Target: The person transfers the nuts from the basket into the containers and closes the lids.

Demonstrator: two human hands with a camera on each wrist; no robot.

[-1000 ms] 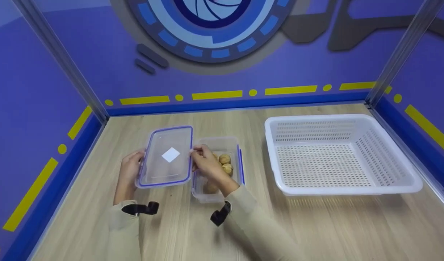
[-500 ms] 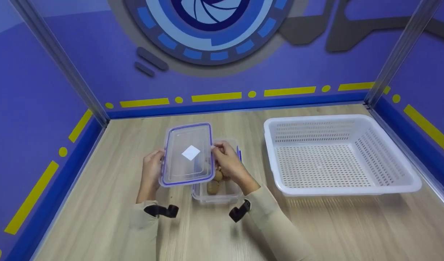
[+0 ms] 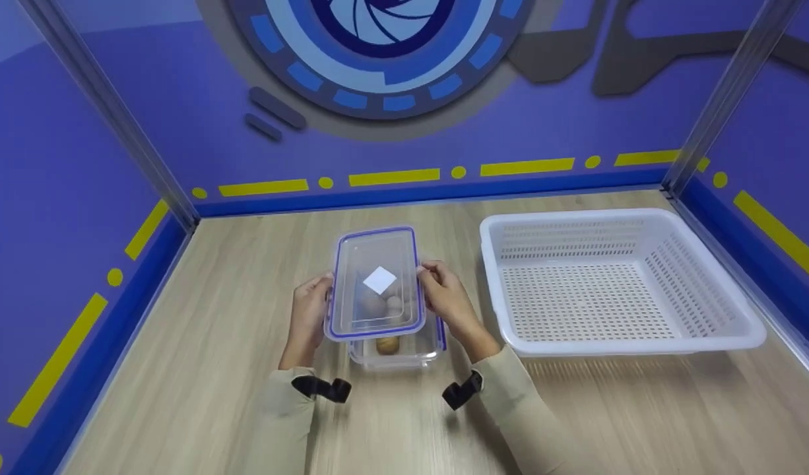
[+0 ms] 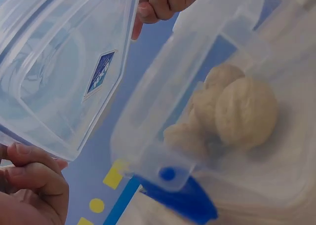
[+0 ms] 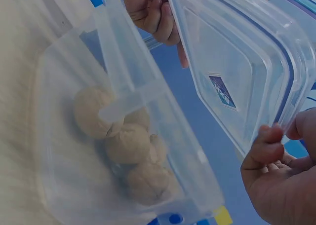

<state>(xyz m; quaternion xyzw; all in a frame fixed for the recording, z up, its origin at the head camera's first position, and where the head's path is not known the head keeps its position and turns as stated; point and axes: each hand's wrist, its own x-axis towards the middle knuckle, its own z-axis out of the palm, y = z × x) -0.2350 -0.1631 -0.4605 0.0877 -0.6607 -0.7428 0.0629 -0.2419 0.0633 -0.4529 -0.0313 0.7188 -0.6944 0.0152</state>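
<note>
My left hand and right hand pinched the long edges of the clear blue-rimmed lid, held just above the clear container, not seated. Walnuts lay inside. Container sat mid-table; white perforated basket stood just right of it.
</note>
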